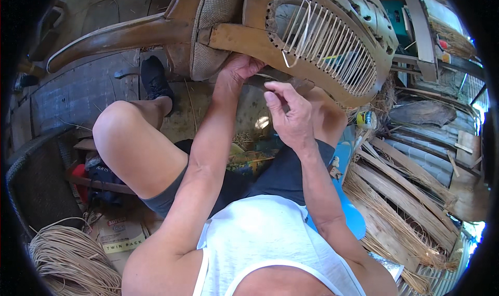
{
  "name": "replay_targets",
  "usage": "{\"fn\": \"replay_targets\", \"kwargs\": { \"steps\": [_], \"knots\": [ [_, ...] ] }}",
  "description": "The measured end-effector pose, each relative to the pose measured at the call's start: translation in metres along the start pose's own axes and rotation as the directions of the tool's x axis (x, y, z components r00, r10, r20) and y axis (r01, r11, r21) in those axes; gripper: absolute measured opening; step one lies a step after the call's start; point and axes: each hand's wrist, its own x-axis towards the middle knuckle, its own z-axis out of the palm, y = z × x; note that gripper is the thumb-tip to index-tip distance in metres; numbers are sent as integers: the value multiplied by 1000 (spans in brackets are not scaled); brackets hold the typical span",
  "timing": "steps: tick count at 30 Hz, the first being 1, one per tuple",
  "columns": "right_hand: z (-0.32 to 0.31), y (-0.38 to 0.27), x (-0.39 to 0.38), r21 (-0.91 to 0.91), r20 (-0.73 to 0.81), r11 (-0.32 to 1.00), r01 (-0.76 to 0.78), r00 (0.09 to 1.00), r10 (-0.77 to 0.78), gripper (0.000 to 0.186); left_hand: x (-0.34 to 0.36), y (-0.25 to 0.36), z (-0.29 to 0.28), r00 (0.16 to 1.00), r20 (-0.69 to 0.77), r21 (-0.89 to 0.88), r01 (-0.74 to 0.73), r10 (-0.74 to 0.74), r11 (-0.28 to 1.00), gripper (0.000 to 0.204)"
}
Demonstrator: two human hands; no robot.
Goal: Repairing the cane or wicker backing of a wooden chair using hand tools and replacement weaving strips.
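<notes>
A wooden chair (228, 37) lies tipped over in front of me. Its oval back frame (260, 16) has a row of small holes along the edge, and pale cane strands (332, 46) run side by side across the opening. One loose strand (307, 25) stands out at the near end. My left hand (244, 67) reaches under the lower wooden rail, between it and the woven seat (205, 56); its fingertips are hidden there. Just right of it, below the frame, my right hand (291, 111) is raised with thumb and forefinger curled together. Anything thin between them is too small to make out.
A coil of cane (73, 262) lies at lower left beside a cardboard box (120, 233). A dark wicker chair (41, 181) stands at the left. Wooden boards (400, 197), dry fibres and a yellow can (366, 120) are on the right. A blue plastic seat (351, 213) is beneath me.
</notes>
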Motion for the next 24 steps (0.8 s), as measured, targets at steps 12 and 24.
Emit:
{"fn": "replay_targets", "kwargs": {
  "steps": [12, 24],
  "knots": [
    [-3, 20, 48, 578, -150, 804, -144, 949, 278, 56, 5, 1, -6, 992, 123, -98, 45, -33, 994, 29],
    [2, 1, 51, 181, -122, 978, -100, 985, 124, 33, 3, 2, 14, 995, -100, 200, 9, 12, 980, 33]
  ]
}}
